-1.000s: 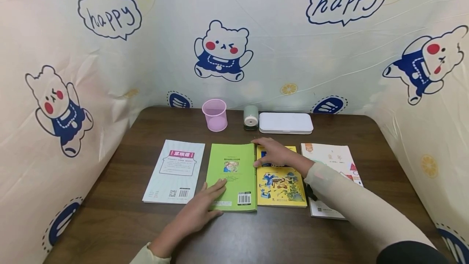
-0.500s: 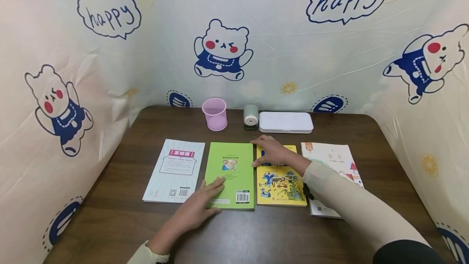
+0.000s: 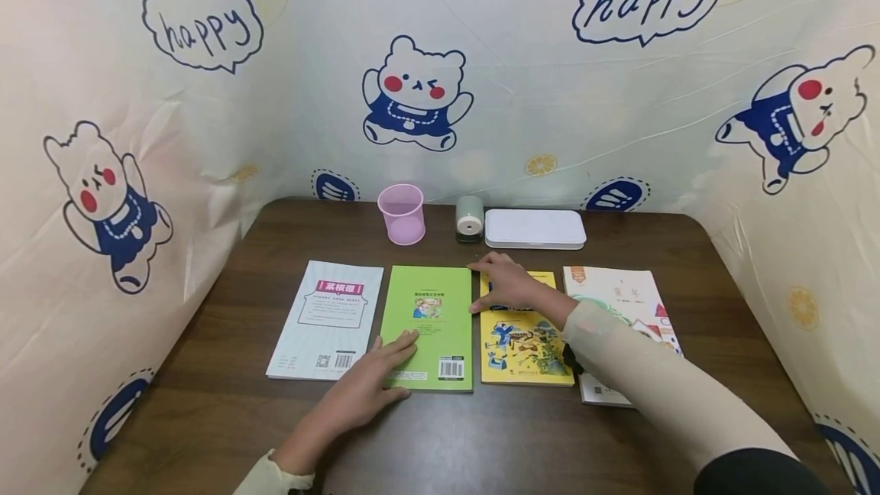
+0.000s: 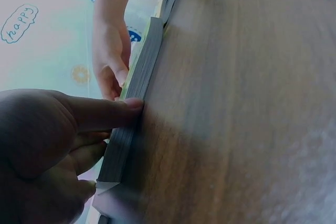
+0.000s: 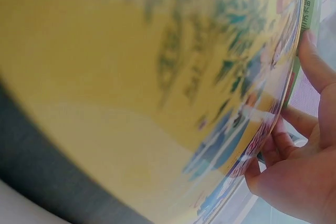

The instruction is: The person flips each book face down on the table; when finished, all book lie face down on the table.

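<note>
Green book [image 3: 429, 325] lying flat on dark wooden table [image 3: 481, 441], back cover up, between both hands. Left hand [image 3: 367, 388] flat on near-left corner, fingers straight and relaxed, pressing rather than gripping; in left wrist view, 1 fingertip laid along the page edge. Right hand [image 3: 509, 285] at far-right corner, fingers loosely curved against the spine side, resting partly on yellow book [image 3: 525, 342]; from these views, cannot tell whether gripping or only touching. White book [image 3: 328, 321] just left of left hand, apart from green one by a narrow gap. Another pale book [image 3: 622, 327] beyond right forearm, partly covered by the sleeve. Past right hand, toward the wall: pink cup [image 3: 402, 214], small green sharpener [image 3: 470, 218], white case [image 3: 535, 229]. Likely handling: thin paperback, light, flexible, glossy cover probably slick under flat fingers. Best hold judged at the long page edge or a corner, thumb under and fingers on top; spine side stiffer, open edge apt to fan or droop if lifted by 1 corner.
</note>
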A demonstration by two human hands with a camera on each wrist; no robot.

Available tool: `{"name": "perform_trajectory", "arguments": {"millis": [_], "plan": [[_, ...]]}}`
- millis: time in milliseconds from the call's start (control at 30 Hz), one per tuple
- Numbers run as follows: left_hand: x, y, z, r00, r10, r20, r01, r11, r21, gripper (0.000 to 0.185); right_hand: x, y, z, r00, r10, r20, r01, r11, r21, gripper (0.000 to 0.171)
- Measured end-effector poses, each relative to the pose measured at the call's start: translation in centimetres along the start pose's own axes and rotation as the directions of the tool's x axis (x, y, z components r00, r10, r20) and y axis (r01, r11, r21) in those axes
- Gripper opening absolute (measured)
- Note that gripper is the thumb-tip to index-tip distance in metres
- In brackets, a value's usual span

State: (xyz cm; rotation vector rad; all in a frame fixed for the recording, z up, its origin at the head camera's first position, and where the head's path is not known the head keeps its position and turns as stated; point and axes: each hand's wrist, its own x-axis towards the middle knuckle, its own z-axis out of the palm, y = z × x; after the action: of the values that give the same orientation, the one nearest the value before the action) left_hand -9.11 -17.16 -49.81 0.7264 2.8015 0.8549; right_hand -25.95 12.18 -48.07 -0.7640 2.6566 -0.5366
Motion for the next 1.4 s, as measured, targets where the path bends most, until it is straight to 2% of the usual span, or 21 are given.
{"name": "perform_trajectory", "arguments": {"millis": [767,1100,1400], "plan": [[0.0,-0.3,-0.4,1.0,0.002,0.011,-0.002,1.0,-0.013,0.071,0.2,-0.2,0.3,1.0,0.016,-0.009,-0.016,1.0,-0.024,0.093],[0.0,-0.3,-0.3,1.0,-0.008,0.012,0.008,1.0,-0.014,0.071,-0.1,0.3,-0.2,1.0,-0.001,0.004,0.001,1.0,0.028,0.094],[0.0,-0.2,-0.4,1.0,-0.014,0.013,0.014,1.0,-0.019,0.071,-1.0,1.7,-0.8,0.999,0.034,-0.009,-0.034,0.998,0.053,0.092]]}}
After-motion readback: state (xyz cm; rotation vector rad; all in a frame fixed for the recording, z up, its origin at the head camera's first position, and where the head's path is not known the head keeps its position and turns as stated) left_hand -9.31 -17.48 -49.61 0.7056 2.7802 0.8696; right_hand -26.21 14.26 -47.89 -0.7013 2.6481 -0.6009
